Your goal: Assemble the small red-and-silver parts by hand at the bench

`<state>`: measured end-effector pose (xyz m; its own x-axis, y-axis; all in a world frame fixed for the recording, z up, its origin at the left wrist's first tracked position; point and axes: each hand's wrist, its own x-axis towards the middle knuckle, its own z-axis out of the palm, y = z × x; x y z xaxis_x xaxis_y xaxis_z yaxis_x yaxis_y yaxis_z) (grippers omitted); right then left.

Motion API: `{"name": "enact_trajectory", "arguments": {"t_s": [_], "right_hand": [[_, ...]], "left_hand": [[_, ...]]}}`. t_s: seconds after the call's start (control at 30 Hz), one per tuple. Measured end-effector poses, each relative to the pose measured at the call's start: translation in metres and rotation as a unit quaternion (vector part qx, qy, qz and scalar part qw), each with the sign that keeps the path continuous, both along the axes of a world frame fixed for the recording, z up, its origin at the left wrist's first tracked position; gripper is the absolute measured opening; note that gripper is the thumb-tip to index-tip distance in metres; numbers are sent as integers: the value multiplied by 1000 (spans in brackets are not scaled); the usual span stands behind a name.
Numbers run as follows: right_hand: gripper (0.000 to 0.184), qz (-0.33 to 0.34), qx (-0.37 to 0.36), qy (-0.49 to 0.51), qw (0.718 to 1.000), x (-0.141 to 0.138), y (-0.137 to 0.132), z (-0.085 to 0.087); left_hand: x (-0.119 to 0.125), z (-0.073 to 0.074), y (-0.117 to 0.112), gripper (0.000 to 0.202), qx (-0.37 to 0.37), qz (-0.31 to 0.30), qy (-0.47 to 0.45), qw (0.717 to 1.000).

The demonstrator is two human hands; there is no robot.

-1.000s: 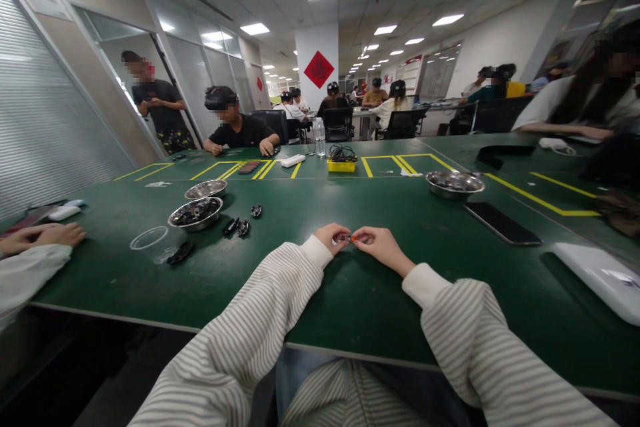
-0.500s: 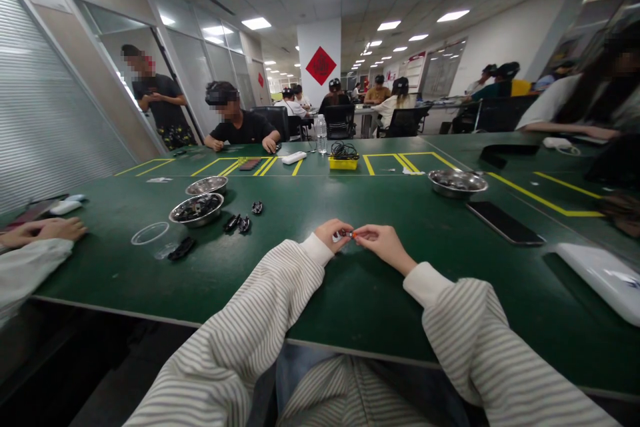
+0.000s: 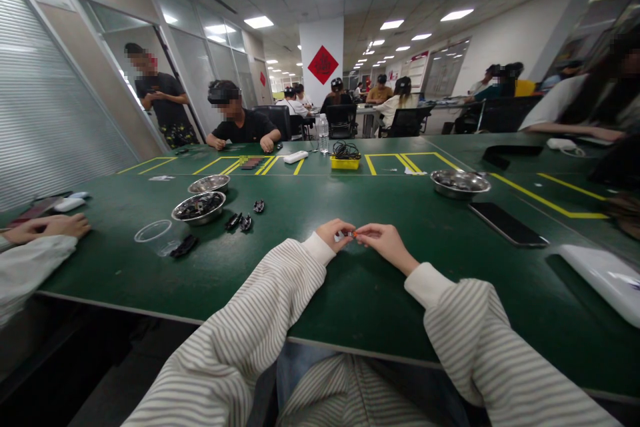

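Over the green table (image 3: pixel 320 280), my left hand (image 3: pixel 334 233) and my right hand (image 3: pixel 383 243) meet fingertip to fingertip. Between them is a small part with an orange spot (image 3: pixel 355 234); its kind is too small to make out. Both hands pinch it, the left from its side and the right with thumb and forefinger. Left of my hands lie several small black glossy pieces (image 3: pixel 245 222). Beyond these stands a metal bowl (image 3: pixel 220 213) full of black parts.
A second bowl (image 3: pixel 193 187) stands behind the first, with a clear plastic cup (image 3: pixel 150 232) nearer. To the right are another metal bowl (image 3: pixel 463 195), a phone (image 3: pixel 507 223) and a white case (image 3: pixel 600 283). A co-worker's hands (image 3: pixel 55 227) rest at far left.
The view has shifted very slightly. My hands keep nearly the same pinching pose around the small part, and the things on the table stay where they were.
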<state>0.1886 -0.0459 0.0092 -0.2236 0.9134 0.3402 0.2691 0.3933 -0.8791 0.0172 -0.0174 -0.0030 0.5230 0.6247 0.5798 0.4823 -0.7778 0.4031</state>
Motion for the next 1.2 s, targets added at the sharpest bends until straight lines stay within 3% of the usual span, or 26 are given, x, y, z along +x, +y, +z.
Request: {"name": "enact_trajectory", "arguments": {"t_s": [0.4, 0.53, 0.63, 0.73, 0.83, 1.03, 1.2], "right_hand": [[21, -44, 3, -74, 996, 0, 0, 2], [23, -39, 6, -122, 992, 2, 2, 1], [22, -20, 10, -152, 988, 3, 2, 0], [22, -14, 14, -157, 987, 3, 2, -1], [22, -12, 13, -158, 987, 3, 3, -2], [22, -8, 20, -174, 984, 3, 4, -3], [20, -4, 25, -179, 983, 3, 4, -3]], "left_hand": [[-1, -1, 6, 17, 37, 39, 72, 996], [-25, 6, 27, 17, 14, 184, 148, 972], [-57, 12, 46, 20, -40, 322, 190, 927], [-85, 15, 60, 23, -88, 409, 220, 881], [-98, 15, 65, 23, -118, 435, 249, 857], [-95, 12, 62, 28, -114, 434, 256, 856], [-95, 10, 57, 31, -129, 497, 215, 831]]}}
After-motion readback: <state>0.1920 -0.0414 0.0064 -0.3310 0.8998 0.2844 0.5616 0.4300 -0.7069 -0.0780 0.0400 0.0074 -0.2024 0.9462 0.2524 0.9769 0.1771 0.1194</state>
